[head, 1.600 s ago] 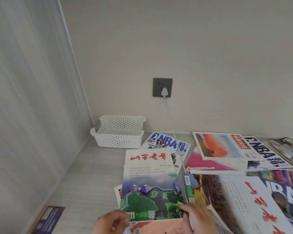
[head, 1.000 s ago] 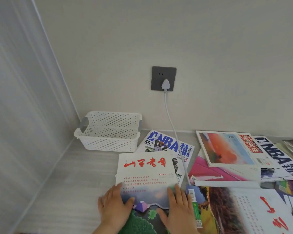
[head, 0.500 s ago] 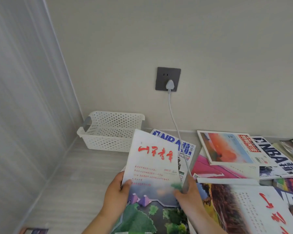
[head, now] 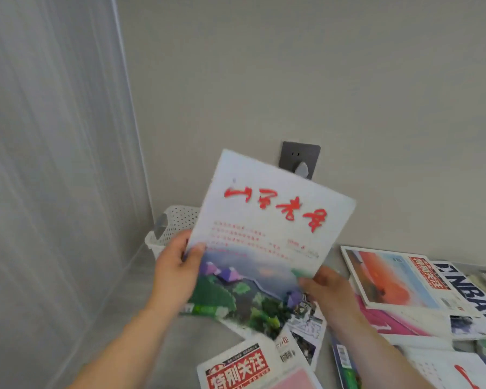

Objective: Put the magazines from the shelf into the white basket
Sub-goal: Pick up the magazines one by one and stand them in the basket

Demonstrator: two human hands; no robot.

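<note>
From the head camera, the white-covered magazine [head: 270, 234] with the red title is now up in the air. A second ago it lay on the pile under two flat hands, and half a second ago it was only just clear of the shelf [head: 208, 341]. Now it is raised and tilted, with its top corner in front of the wall socket [head: 300, 155]. The left hand [head: 177, 270] grips its left edge, thumb on the cover and fingers curled behind. The right hand [head: 328, 290] pinches the lower right edge. The pick-up looks finished, and what remains for this magazine is the short carry back and left to the white basket [head: 174, 223], which stands in the corner against the wall, just behind the left hand. Many magazines still lie on the shelf, among them an orange-covered one [head: 390, 279], an NBA issue [head: 477, 296] and a red-headed one [head: 242, 369] near the bottom edge, so the task seems to be at an early stage. The lifted magazine hides most of the basket. Only its left end shows, so what it contains cannot be told. The cover is blurred and its small print is unreadable. The magazines at the right and bottom are cut off by the frame.
</note>
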